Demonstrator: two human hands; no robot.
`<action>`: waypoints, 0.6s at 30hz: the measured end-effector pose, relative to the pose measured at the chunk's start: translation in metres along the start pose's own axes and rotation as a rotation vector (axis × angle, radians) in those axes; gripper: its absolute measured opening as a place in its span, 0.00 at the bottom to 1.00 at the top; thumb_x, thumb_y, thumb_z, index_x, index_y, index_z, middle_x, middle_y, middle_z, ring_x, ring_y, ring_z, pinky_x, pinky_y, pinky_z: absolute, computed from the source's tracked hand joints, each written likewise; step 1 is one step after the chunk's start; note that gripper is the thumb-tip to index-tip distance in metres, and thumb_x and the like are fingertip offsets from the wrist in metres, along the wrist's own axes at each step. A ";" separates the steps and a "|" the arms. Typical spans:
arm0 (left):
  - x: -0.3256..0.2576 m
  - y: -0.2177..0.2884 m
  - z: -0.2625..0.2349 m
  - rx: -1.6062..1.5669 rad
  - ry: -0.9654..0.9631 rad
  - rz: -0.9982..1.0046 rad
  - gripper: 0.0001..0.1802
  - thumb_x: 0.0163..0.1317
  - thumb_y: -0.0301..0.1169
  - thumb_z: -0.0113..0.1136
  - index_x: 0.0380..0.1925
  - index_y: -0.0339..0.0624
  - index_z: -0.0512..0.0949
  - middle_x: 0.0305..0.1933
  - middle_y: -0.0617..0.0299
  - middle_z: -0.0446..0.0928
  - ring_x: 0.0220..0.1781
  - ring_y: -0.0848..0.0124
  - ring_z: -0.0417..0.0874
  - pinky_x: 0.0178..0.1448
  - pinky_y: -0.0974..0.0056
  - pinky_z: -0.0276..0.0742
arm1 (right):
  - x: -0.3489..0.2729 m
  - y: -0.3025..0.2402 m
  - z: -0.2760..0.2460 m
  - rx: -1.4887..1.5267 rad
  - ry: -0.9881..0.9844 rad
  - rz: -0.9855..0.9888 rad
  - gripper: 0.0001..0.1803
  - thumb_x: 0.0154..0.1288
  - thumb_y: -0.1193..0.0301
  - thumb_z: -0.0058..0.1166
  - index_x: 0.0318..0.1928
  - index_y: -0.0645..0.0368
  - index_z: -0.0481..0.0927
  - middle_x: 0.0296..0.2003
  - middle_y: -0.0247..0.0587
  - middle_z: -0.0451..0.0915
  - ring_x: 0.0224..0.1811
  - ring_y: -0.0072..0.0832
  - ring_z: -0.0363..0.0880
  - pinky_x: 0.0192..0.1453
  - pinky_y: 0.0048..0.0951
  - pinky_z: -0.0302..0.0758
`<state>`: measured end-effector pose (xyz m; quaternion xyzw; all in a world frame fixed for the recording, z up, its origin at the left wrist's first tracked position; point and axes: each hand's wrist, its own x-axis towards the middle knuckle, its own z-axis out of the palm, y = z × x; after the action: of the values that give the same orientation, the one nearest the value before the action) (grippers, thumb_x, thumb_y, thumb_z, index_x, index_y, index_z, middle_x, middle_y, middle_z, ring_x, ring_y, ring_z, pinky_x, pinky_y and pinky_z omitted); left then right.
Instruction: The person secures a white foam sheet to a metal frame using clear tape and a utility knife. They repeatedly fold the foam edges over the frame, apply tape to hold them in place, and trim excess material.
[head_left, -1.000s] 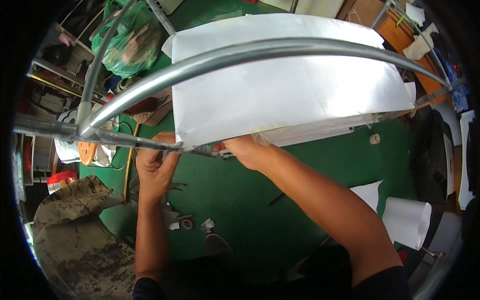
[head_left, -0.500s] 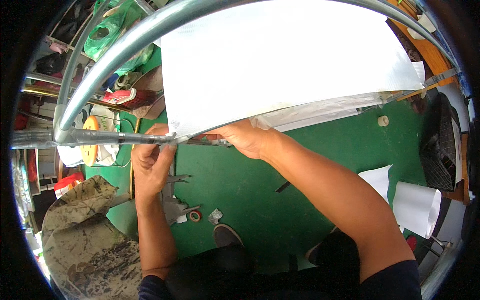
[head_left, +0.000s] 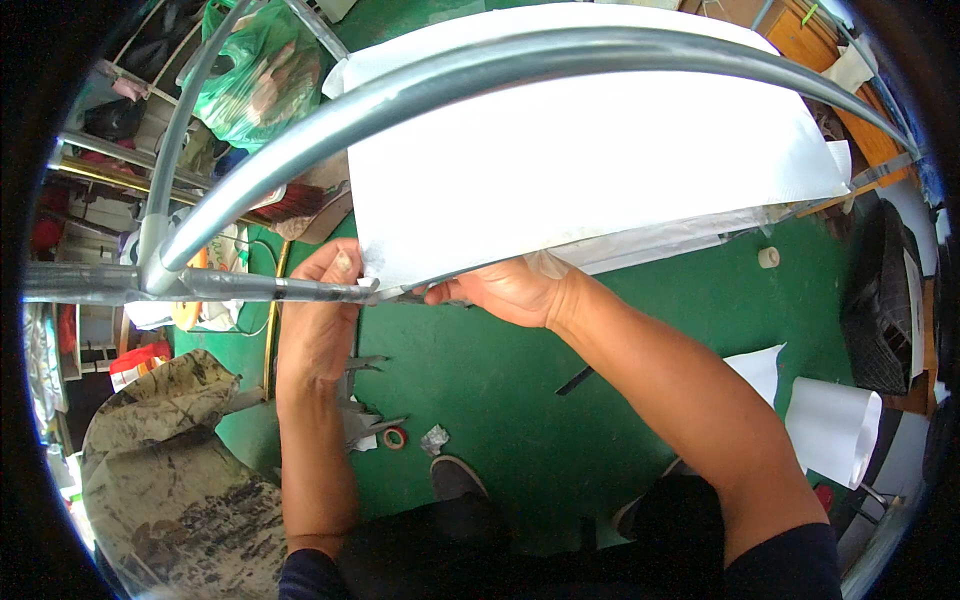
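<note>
A broad white sheet (head_left: 600, 160) partly hides the right fingers (head_left: 445, 291), their hold unclear; left of the left fingers (head_left: 320, 264), a straight grey metal tube (head_left: 210, 285) is cut off.

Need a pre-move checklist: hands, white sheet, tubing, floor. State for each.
1. Left hand at the straight tube, by the sheet's near-left corner: ok.
2. Right hand at the near edge of the white sheet: ok.
3. Right fingers' grip secure: cannot tell, partly hidden.
4. Sheet corner fastened: cannot tell.
5. Curved tube out of the camera's line to the sheet: not ok, crosses in front.
6. Floor around the feet free of loose items: not ok, tape roll near one shoe.
</note>
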<state>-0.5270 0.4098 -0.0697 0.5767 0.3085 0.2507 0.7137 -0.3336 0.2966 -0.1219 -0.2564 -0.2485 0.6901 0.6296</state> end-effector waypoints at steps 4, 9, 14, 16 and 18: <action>0.001 0.005 0.022 -0.073 0.078 -0.051 0.11 0.69 0.38 0.66 0.36 0.41 0.83 0.30 0.70 0.81 0.30 0.82 0.75 0.37 0.75 0.70 | 0.000 0.000 -0.005 0.035 -0.014 0.022 0.17 0.71 0.53 0.58 0.50 0.50 0.81 0.41 0.30 0.83 0.45 0.23 0.81 0.50 0.29 0.78; 0.002 0.008 0.025 -0.130 0.081 -0.099 0.09 0.67 0.36 0.67 0.36 0.42 0.83 0.31 0.70 0.82 0.29 0.82 0.77 0.35 0.75 0.71 | 0.003 0.003 -0.005 0.107 -0.014 -0.026 0.20 0.71 0.54 0.59 0.53 0.54 0.80 0.44 0.35 0.83 0.43 0.26 0.80 0.46 0.30 0.79; 0.003 0.011 0.020 -0.175 -0.004 -0.129 0.08 0.67 0.34 0.66 0.38 0.40 0.83 0.33 0.69 0.83 0.31 0.81 0.79 0.39 0.74 0.73 | 0.004 0.001 0.002 0.093 0.019 -0.051 0.17 0.71 0.54 0.60 0.50 0.50 0.80 0.43 0.30 0.82 0.42 0.22 0.79 0.46 0.27 0.78; 0.002 0.013 0.026 -0.181 0.009 -0.119 0.08 0.67 0.33 0.66 0.39 0.40 0.83 0.33 0.69 0.83 0.32 0.81 0.79 0.39 0.74 0.73 | 0.005 0.001 0.005 0.105 0.015 -0.038 0.16 0.70 0.53 0.60 0.48 0.49 0.80 0.42 0.28 0.82 0.41 0.20 0.78 0.47 0.26 0.78; 0.003 0.014 0.028 -0.189 0.005 -0.115 0.08 0.67 0.32 0.65 0.39 0.40 0.83 0.34 0.69 0.83 0.33 0.81 0.79 0.40 0.74 0.74 | 0.005 0.001 0.005 0.129 0.014 -0.027 0.15 0.70 0.54 0.60 0.48 0.49 0.80 0.42 0.28 0.82 0.41 0.21 0.78 0.46 0.27 0.78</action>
<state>-0.5046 0.3963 -0.0527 0.4876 0.3179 0.2388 0.7773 -0.3377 0.3016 -0.1193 -0.2169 -0.2026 0.6944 0.6556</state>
